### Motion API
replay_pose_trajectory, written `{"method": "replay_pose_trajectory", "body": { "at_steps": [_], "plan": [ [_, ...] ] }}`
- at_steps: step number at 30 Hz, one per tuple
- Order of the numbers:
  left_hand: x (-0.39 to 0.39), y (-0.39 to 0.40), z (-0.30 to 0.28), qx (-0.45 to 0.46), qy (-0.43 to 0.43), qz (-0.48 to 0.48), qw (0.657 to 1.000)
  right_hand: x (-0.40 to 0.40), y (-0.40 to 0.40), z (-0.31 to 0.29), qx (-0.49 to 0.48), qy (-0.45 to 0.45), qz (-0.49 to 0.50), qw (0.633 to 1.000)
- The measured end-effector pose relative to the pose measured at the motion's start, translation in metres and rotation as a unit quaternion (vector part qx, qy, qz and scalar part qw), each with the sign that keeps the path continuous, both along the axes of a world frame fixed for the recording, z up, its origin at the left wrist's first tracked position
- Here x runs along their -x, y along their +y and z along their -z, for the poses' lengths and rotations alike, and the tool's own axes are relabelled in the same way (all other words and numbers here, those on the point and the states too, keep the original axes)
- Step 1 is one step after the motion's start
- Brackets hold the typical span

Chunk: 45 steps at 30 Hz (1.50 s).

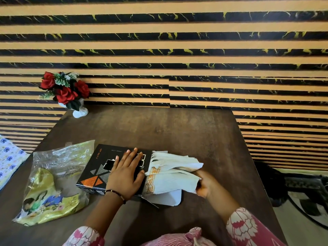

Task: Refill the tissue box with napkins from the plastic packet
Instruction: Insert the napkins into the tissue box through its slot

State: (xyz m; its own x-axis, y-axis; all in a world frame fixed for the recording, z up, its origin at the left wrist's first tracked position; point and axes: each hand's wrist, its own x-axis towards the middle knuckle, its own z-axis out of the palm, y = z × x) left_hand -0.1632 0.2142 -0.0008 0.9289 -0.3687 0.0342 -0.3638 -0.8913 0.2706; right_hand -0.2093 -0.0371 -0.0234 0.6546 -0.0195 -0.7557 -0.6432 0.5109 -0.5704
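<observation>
Napkins going into the box's open end

Left hand [125, 172] lies flat on the box [99, 167], fingers straight and slightly spread. At its 3 o'clock, the right hand [204, 183] pinches the napkins [170, 173], whose far ends meet the box's open side. Packet [53, 183] lies at 9 o'clock.
</observation>
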Motion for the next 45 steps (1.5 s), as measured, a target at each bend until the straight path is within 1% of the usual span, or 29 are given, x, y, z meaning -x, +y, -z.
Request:
{"method": "replay_pose_trajectory", "body": {
  "at_steps": [3,4,7,8,10,15,17,21,24,27,29,30,32,34,36,40,45],
  "plan": [
    [-0.001,0.000,0.001,-0.002,-0.003,-0.001,1.000,0.006,0.007,0.005,-0.021,-0.018,0.001,1.000],
    [-0.001,0.000,0.001,-0.001,-0.002,-0.001,1.000,0.010,0.010,0.004,-0.002,-0.028,-0.004,1.000],
    [-0.001,0.000,0.001,0.005,0.002,-0.002,1.000,0.020,0.011,0.012,0.095,-0.073,-0.053,0.991],
    [-0.001,0.000,0.000,0.006,0.002,-0.001,1.000,0.022,0.010,0.013,0.112,-0.077,-0.065,0.989],
    [0.000,0.000,0.000,0.008,0.005,0.000,1.000,0.023,0.007,0.014,0.117,-0.074,-0.077,0.987],
    [0.001,0.000,0.000,0.016,0.004,0.000,1.000,0.020,0.004,0.006,0.105,-0.105,-0.106,0.983],
    [0.001,-0.001,0.000,0.016,0.002,-0.003,1.000,0.016,0.007,0.005,0.130,-0.119,-0.123,0.977],
    [0.000,-0.002,0.000,0.054,0.007,-0.009,0.998,0.013,0.013,0.005,0.190,-0.150,-0.113,0.964],
    [-0.001,-0.002,-0.001,0.114,0.014,-0.024,0.993,0.013,0.011,0.009,0.250,-0.161,-0.157,0.942],
    [-0.005,-0.007,-0.005,0.170,0.023,-0.070,0.983,0.012,0.009,0.014,0.262,-0.165,-0.181,0.933],
    [-0.011,-0.015,-0.011,0.178,0.035,-0.106,0.978,0.012,0.008,0.013,0.264,-0.169,-0.187,0.931],
    [-0.014,-0.019,-0.016,0.161,0.039,-0.116,0.979,0.012,0.008,0.013,0.267,-0.171,-0.191,0.929],
    [-0.016,-0.026,-0.021,0.086,0.047,-0.112,0.989,0.014,0.007,0.011,0.269,-0.177,-0.191,0.927],
    [-0.014,-0.029,-0.019,0.009,0.065,-0.083,0.994,0.016,0.005,0.013,0.246,-0.173,-0.179,0.937],
    [-0.012,-0.028,-0.015,-0.046,0.085,-0.054,0.994,0.017,0.004,0.014,0.227,-0.167,-0.174,0.944],
    [-0.009,-0.026,-0.014,-0.113,0.115,-0.032,0.986,0.013,0.002,0.020,0.225,-0.139,-0.173,0.949],
    [-0.001,-0.041,-0.020,-0.159,0.156,-0.067,0.973,0.013,0.002,0.015,0.220,-0.123,-0.184,0.950]
  ]
}}
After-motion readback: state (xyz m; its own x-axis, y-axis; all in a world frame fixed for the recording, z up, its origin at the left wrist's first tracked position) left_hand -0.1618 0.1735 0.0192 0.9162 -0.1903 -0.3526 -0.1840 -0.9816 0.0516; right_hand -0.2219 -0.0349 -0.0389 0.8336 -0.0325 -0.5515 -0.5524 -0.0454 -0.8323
